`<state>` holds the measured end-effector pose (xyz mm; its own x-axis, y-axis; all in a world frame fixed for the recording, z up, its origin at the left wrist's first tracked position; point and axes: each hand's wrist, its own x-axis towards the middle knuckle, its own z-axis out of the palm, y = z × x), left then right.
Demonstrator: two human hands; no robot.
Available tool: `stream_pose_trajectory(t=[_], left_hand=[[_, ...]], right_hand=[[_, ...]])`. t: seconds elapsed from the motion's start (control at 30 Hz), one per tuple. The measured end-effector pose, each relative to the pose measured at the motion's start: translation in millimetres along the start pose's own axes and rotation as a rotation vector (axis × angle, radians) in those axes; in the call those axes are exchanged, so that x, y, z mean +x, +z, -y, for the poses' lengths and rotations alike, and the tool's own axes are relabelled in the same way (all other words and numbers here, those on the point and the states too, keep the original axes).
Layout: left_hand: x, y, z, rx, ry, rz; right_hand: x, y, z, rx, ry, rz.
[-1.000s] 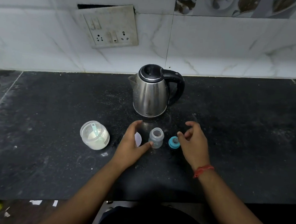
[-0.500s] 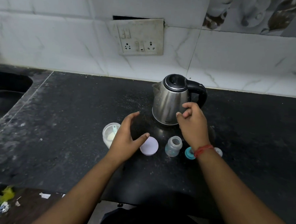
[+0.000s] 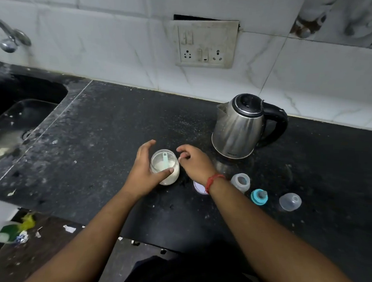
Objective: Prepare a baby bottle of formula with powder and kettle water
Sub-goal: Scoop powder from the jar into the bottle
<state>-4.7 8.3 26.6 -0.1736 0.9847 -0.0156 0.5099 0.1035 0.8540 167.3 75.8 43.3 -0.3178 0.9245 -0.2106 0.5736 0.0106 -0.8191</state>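
Two bare hands meet at the middle of the frame around an open powder jar [image 3: 165,167] that stands on the black counter [image 3: 107,122]. The left hand [image 3: 143,172] cups the jar from the left, its thumb laid across the near side of the glass and its fingers spread up behind the far rim, so the jar sits in a loose, wide grasp. The right hand [image 3: 192,162] hangs just right of the jar's mouth with its fingers curled inward and the fingertips drawn together; whether they touch the rim or pinch anything cannot be made out. A red thread [image 3: 213,180] circles that wrist. Inside the jar a pale green scoop [image 3: 165,159] stands in white powder. Right of centre, partly hidden under the right wrist, lies a round white lid [image 3: 199,187]. Further right along the counter stand the open baby bottle [image 3: 240,181], then the teal collar with its teat [image 3: 259,196], then a clear dome cap [image 3: 290,201], each apart from the next. Behind them, in the upper right, the steel kettle [image 3: 239,127] stands upright with its black handle to the right; small lettering near its base is too blurred to read. No other writing is legible.
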Motion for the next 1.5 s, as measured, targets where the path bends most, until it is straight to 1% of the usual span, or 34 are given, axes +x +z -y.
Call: stream_pose_trajectory(t=[0.1, 0.2, 0.37, 0.43, 0.5, 0.57, 0.6, 0.67, 0.73, 0.77, 0.87, 0.97, 1.07, 1.2, 1.33, 1.4, 1.5], left_hand=[[1, 1, 12, -0.009, -0.066, 0.088], [1, 4, 16, -0.021, -0.062, 0.165], [-1, 7, 19, 0.011, 0.009, 0.102], [-4, 8, 21, 0.043, 0.069, 0.062], [-7, 11, 21, 0.045, 0.132, 0.039], [-9, 17, 15, 0.046, 0.201, 0.036], [-10, 20, 11, 0.050, 0.236, 0.039], [-12, 27, 1, 0.058, 0.306, 0.053], [-13, 34, -11, 0.065, 0.382, 0.076], [-13, 37, -15, 0.071, 0.423, 0.085], [-11, 45, -27, 0.109, 0.522, 0.093], [-9, 52, -37, 0.131, 0.547, 0.094], [-9, 58, -45, 0.123, 0.551, 0.079], [-7, 63, -49, 0.079, 0.560, 0.050], [-8, 67, -53, 0.070, 0.571, 0.067], [-9, 69, -54, 0.072, 0.580, 0.069], [-11, 71, -57, 0.092, 0.599, 0.070]], right_hand=[[1, 13, 2, 0.009, 0.019, 0.017], [-1, 18, 3, 0.052, 0.033, 0.008], [-9, 16, -2, 0.067, 0.029, 0.017], [-16, 10, -4, 0.058, -0.005, 0.025], [-27, 0, -4, 0.042, -0.093, 0.003], [-40, -11, -3, -0.084, -0.245, -0.056], [-46, -16, -2, -0.210, -0.317, -0.068], [-54, -27, 4, -0.509, -0.397, -0.026], [-59, -35, 11, -0.724, -0.389, 0.002], [-61, -38, 14, -0.797, -0.377, -0.016], [-66, -48, 19, -0.961, -0.304, -0.102], [-70, -60, 21, -1.059, -0.212, -0.087], [-72, -72, 22, -1.037, -0.199, -0.094], [-80, -80, 17, -0.844, -0.286, -0.224], [-83, -84, 11, -0.813, -0.350, -0.296], [-84, -86, 9, -0.822, -0.339, -0.291], [-84, -87, 8, -0.810, -0.320, -0.239]])
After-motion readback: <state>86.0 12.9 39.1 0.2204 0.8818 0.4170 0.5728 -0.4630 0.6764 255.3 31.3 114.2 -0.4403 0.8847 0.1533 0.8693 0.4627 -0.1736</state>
